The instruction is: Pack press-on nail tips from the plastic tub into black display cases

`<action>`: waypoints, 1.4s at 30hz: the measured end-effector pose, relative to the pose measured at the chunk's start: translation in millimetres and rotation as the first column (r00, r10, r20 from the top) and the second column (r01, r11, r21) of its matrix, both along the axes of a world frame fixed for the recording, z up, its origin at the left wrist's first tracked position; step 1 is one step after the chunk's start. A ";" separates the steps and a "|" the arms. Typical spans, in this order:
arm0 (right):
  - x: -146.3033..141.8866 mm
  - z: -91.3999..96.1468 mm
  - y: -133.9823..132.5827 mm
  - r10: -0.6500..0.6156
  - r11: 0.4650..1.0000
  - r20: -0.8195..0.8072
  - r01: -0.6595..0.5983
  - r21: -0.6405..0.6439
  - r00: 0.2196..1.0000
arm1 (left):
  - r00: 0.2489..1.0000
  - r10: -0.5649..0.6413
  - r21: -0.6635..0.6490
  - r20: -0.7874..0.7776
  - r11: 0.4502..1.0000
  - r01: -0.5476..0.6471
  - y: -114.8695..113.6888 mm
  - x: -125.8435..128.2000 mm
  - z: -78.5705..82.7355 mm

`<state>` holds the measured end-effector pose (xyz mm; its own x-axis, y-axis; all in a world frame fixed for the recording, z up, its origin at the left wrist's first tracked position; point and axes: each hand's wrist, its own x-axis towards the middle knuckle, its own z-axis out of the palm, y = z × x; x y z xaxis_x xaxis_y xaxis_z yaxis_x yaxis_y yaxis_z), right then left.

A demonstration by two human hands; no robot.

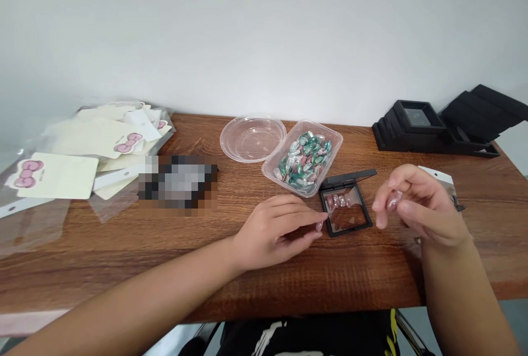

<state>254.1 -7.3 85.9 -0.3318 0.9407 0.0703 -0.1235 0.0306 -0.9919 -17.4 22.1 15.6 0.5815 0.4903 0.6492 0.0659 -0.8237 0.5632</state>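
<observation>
Between the fingers of my right hand (pixel 421 207) is a shiny pink press-on nail (pixel 394 200), held up to the right of a black-framed display case (pixel 350 230). The case lies with its lid raised at the back, and several pink nails (pixel 339 201) sit in a row on its clear film. My left hand (pixel 280 229) rests at the case's left edge. Another pink nail (pixel 319 226) is pinched between its thumb and forefinger. Just behind stands a clear tub (pixel 270 171) heaped with loose green, silver and pink nails (pixel 305 160).
A clear round lid (pixel 252 138) lies beside the tub. Cream cards with pink bows (pixel 61 177) and plastic sleeves are piled at left, near a blurred dark item (pixel 179 182). Black cases (pixel 416 119) are stacked at back right. A plastic bag (pixel 439 175) lies behind my right hand.
</observation>
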 end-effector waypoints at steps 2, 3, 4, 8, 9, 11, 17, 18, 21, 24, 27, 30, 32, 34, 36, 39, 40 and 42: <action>4.7 -0.7 3.5 0.004 0.999 0.127 0.001 -0.033 0.992 | 1.000 0.004 -0.003 -0.006 1.000 -0.004 -0.1 0.1 0.1; 7.1 -1.4 5.2 0.005 0.998 0.196 0.006 -0.059 0.981 | 1.000 0.006 -0.005 -0.009 1.000 -0.006 -0.3 0.1 0.0; 9.4 -2.3 6.6 0.007 0.996 0.263 0.017 -0.089 0.965 | 1.000 0.008 -0.008 -0.010 1.000 -0.008 -0.4 0.2 -0.2; 14.5 -7.7 9.8 0.026 0.980 0.430 0.061 -0.187 0.902 | 0.999 -0.006 -0.025 -0.034 1.000 0.005 -0.7 0.5 -1.1; 14.7 -9.5 10.1 0.028 0.976 0.454 0.073 -0.205 0.891 | 0.999 -0.012 -0.030 -0.042 0.999 0.011 -0.6 0.6 -1.2; 14.6 -13.7 10.6 0.018 0.970 0.498 0.104 -0.218 0.867 | 0.998 -0.025 -0.038 -0.053 0.999 0.023 -0.2 0.7 -1.3; 18.4 -25.9 12.1 -0.034 0.986 0.627 0.127 -0.105 0.778 | 0.995 -0.067 -0.061 -0.076 0.996 0.063 0.3 1.1 -0.8; 19.0 -27.1 12.3 -0.032 0.989 0.641 0.116 -0.089 0.767 | 0.994 -0.071 -0.060 -0.079 0.996 0.066 0.1 1.1 -0.9; 19.1 -29.3 12.4 -0.027 0.995 0.674 0.083 -0.052 0.738 | 0.993 -0.070 -0.046 -0.095 0.997 0.066 -0.8 1.0 -1.2; 17.3 -30.8 13.0 -0.040 0.997 0.685 0.073 -0.020 0.728 | 0.991 -0.077 -0.045 -0.110 0.996 0.072 -1.2 0.6 -1.2; 15.9 -30.9 14.7 -0.070 0.997 0.659 0.036 0.065 0.749 | 0.990 -0.084 -0.038 -0.116 0.996 0.080 -1.3 0.3 -1.0; 15.9 -30.0 16.5 -0.031 0.997 0.624 -0.022 0.077 0.781 | 0.989 -0.081 -0.031 -0.120 0.996 0.078 -1.6 0.5 -0.8; 16.5 -30.8 17.3 0.003 1.000 0.628 -0.021 0.023 0.778 | 0.989 -0.081 -0.030 -0.121 0.997 0.078 -1.9 0.6 -0.9; 17.2 -33.6 18.1 -0.006 1.000 0.658 0.023 -0.017 0.753 | 0.990 -0.080 -0.028 -0.120 0.997 0.077 -2.1 0.7 -1.0; 17.7 -37.7 19.0 -0.041 0.997 0.686 0.071 -0.016 0.726 | 0.989 -0.084 -0.029 -0.120 0.996 0.081 -2.2 0.7 -1.3; 17.6 -42.9 20.2 -0.067 0.997 0.707 0.082 0.013 0.704 | 0.989 -0.091 -0.032 -0.118 0.996 0.087 -2.3 0.9 -1.4; 17.4 -43.9 20.4 -0.070 0.997 0.714 0.078 0.021 0.696 | 0.989 -0.091 -0.032 -0.117 0.996 0.088 -2.3 1.0 -1.4; 16.6 -44.8 20.8 -0.073 0.997 0.719 0.070 0.034 0.691 | 0.989 -0.090 -0.031 -0.118 0.996 0.087 -2.4 1.3 -1.2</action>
